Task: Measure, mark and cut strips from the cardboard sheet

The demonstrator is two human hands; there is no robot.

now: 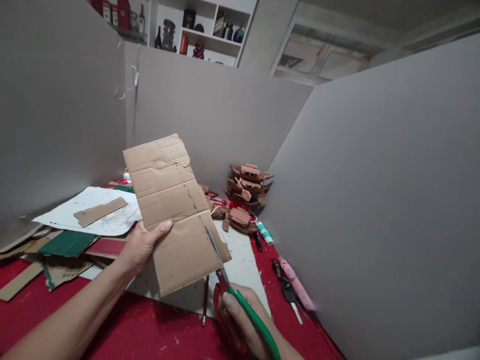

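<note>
My left hand (pixel 144 245) grips a tan piece of cardboard (pixel 168 200) by its lower left edge, thumb on the near face. The cardboard is held tilted above the table and has creases and a dashed dark line running down its right part. My right hand (pixel 243 310) is closed around the handles of a pair of scissors (pixel 251 315), one handle green and the other red. The scissors' blades meet the cardboard near its lower right, along the marked line. How far the blades are apart is hard to make out.
Cardboard scraps (pixel 67 243) and a white paper sheet (pixel 108 225) lie at the left on a red cloth (pixel 131 330). Small wooden model boats (pixel 249 185) are stacked at the back. A pink tool (pixel 296 284) lies along the right grey partition (pixel 375 200). A pen-like stick (pixel 205 302) is near the scissors.
</note>
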